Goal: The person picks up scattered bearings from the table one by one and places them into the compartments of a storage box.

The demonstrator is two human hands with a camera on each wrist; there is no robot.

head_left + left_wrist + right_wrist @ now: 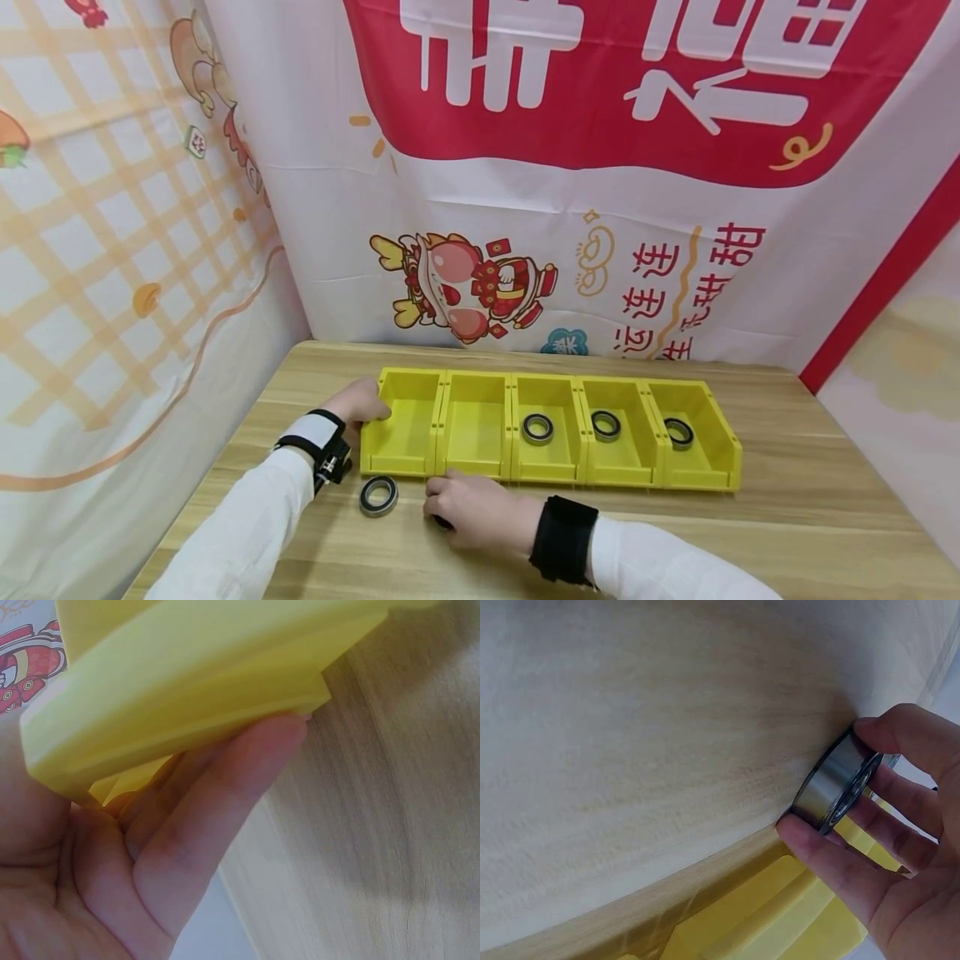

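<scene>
My left hand (360,402) grips the left side wall of the leftmost yellow bin (397,465), thumb on one side and fingers underneath in the left wrist view. In front of the bins, my right hand (480,510) pinches a ball bearing (831,780) between thumb and fingers, low at the wooden table. From the head view that bearing is mostly hidden under the hand. Another bearing (365,500), a steel ring with a black seal, lies flat on the table between the two hands, just before the leftmost bin.
Five joined bins form a row across the table (810,467). One bearing each lies in the middle bin (527,433), the fourth bin (596,431) and the rightmost bin (687,442). A printed cloth (330,250) hangs behind the table, another at the left.
</scene>
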